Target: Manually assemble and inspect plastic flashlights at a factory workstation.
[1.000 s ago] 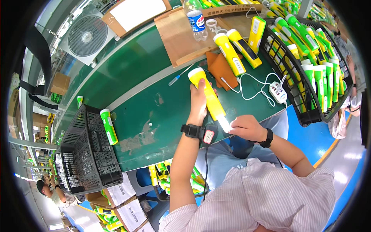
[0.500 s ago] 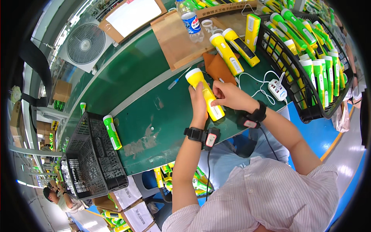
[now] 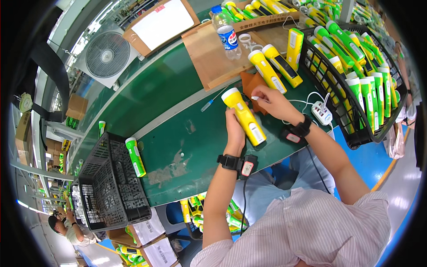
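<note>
My left hand (image 3: 235, 130) is wrapped round a yellow flashlight (image 3: 243, 116) with a white head, held tilted above the green table (image 3: 195, 147). Just right of it, apart from the flashlight, my right hand (image 3: 272, 103) pinches a small white cable plug (image 3: 255, 98). A white cable (image 3: 299, 101) runs from near that hand to a white USB charging hub (image 3: 321, 113). Beyond my hands lie a second yellow flashlight (image 3: 267, 71) and another with a dark panel (image 3: 282, 66). A brown piece of card (image 3: 252, 86) lies partly behind my right hand.
A black basket (image 3: 340, 95) full of flashlights stands at the right. Another black crate (image 3: 113, 191) is at the left, beside a green flashlight (image 3: 135, 156). A soda bottle (image 3: 227, 38) stands at the back, and a blue-handled screwdriver (image 3: 207, 106) lies mid-table.
My right hand has moved off the flashlight's side, up and to the right, and the white plug now shows at its fingertips. My left hand still holds the flashlight. The whole view has shifted slightly.
</note>
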`<action>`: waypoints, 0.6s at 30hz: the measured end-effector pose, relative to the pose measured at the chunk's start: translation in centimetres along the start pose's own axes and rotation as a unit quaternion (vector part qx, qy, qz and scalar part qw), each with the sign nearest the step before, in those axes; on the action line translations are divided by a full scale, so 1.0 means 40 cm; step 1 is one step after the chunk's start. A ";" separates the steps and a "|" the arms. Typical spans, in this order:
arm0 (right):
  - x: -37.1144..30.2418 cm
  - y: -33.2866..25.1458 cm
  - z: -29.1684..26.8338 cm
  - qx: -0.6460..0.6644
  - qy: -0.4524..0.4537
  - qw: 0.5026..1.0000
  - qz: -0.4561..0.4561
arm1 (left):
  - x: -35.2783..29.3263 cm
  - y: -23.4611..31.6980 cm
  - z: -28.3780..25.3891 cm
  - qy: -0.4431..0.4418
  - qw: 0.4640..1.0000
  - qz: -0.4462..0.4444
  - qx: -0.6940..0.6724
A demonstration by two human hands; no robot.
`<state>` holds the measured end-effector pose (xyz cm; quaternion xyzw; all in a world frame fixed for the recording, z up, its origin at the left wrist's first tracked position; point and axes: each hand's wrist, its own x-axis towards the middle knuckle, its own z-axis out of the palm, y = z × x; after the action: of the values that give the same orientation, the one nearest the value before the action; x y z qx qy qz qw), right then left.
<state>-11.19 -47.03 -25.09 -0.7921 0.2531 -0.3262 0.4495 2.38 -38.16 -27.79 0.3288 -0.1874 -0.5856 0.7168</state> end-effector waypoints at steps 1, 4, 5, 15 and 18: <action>-0.005 -0.014 -0.002 -0.002 0.002 1.000 -0.001 | 0.000 0.000 0.008 -0.003 1.000 0.000 0.000; -0.016 -0.049 0.002 0.199 0.008 0.980 0.012 | -0.022 0.012 0.056 -0.051 0.989 0.045 0.134; -0.021 -0.057 -0.003 0.197 0.012 0.980 0.012 | -0.023 0.007 0.060 -0.055 0.988 0.044 0.134; -0.033 -0.107 -0.038 -0.221 0.004 0.964 -0.150 | -0.028 -0.011 0.055 -0.023 0.978 0.039 0.203; -0.030 -0.108 -0.053 -0.226 -0.016 0.965 -0.134 | -0.038 -0.013 0.073 -0.038 0.969 0.035 0.241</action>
<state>-13.09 -45.34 -20.82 -0.9050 0.2040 -0.3051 0.2151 -0.26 -37.49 -25.90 0.4625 -0.3614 -0.5095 0.6292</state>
